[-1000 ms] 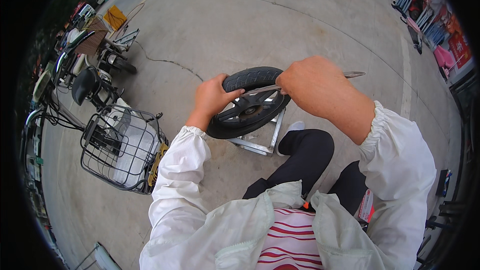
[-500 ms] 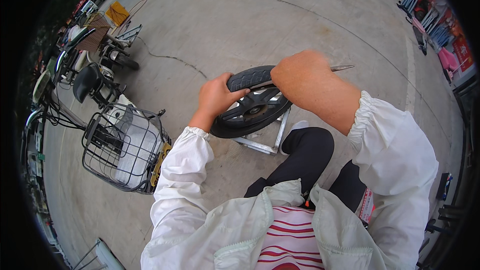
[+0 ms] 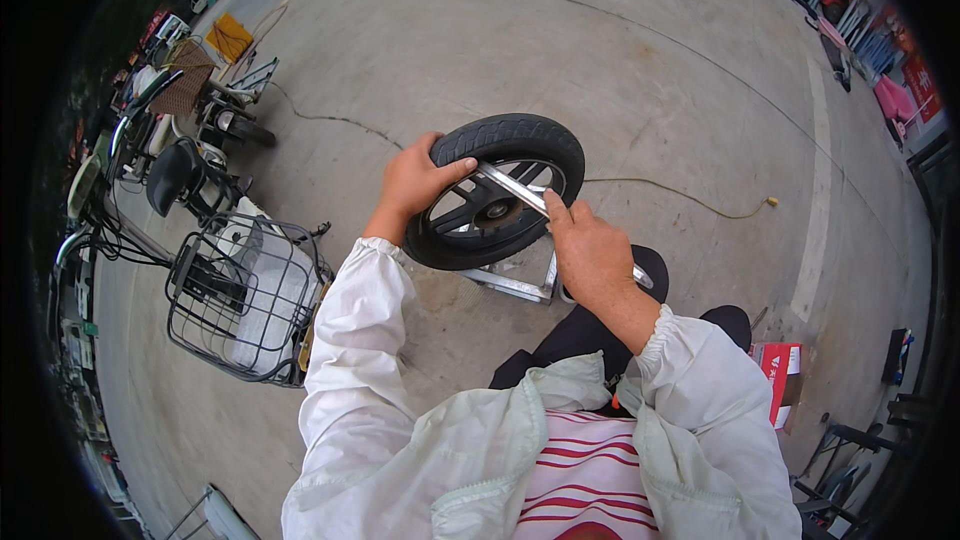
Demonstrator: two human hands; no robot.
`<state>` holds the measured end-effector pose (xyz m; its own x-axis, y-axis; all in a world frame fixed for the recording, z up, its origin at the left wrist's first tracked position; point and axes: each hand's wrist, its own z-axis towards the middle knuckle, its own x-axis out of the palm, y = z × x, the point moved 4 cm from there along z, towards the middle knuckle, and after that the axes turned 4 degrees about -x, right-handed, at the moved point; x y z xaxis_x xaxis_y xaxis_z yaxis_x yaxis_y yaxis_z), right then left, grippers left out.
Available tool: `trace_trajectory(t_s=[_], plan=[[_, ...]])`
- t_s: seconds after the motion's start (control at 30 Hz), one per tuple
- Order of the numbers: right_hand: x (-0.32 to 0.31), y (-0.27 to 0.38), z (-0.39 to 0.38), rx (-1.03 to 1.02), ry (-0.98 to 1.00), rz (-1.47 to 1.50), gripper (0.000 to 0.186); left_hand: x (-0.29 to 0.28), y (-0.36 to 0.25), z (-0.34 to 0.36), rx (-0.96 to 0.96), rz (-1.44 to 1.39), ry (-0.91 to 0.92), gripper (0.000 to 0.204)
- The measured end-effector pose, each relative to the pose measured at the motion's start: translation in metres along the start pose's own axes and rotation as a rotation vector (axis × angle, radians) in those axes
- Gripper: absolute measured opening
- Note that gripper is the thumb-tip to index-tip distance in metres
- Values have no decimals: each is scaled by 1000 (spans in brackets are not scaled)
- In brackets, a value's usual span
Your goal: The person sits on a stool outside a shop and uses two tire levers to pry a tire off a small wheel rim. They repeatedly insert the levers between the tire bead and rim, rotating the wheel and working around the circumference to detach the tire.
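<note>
Your left hand [image 3: 412, 180] clamps the black rubber-tyred wheel [image 3: 497, 209] by its upper-left edge, probably steadying it. Your right hand [image 3: 597, 258] grips the silver metal bar [image 3: 514, 187], probably for leverage.

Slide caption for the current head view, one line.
Left hand grips a black-tyred spoked wheel while the right hand holds a metal tyre lever at its rim.

Red box [image 3: 768, 370] on concrete ground [image 3: 680, 60], toward ground's right edge: white print across red face, small, turned sideways. Red panel [image 3: 921, 88] by ground's far right corner: pale lettering, blurred. Yellow plate [image 3: 305, 348] behind wire basket [image 3: 185, 318], nearly edge-on: any marking too foreshortened to read.
</note>
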<state>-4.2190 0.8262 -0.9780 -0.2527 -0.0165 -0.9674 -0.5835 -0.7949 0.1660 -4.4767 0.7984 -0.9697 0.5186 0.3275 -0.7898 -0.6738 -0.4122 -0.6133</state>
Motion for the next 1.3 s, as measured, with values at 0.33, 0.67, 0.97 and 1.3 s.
trace_trajectory(t_s=[0.33, 0.67, 0.97, 1.3], plan=[[96, -19, -3, 179, 15, 585, 30, 0, 13, 8, 20, -7, -36, 62], [99, -72, 35, 73, -148, 358, 17, 7, 16, 1, 91, -73, -83, 54], [33, -140, 12, -88, -228, 231, 18, 9, 13, -3, 80, -129, -112, 52], [-24, -134, -1, -7, -8, 75, 23, 8, 3, -13, 112, -65, -156, 48]])
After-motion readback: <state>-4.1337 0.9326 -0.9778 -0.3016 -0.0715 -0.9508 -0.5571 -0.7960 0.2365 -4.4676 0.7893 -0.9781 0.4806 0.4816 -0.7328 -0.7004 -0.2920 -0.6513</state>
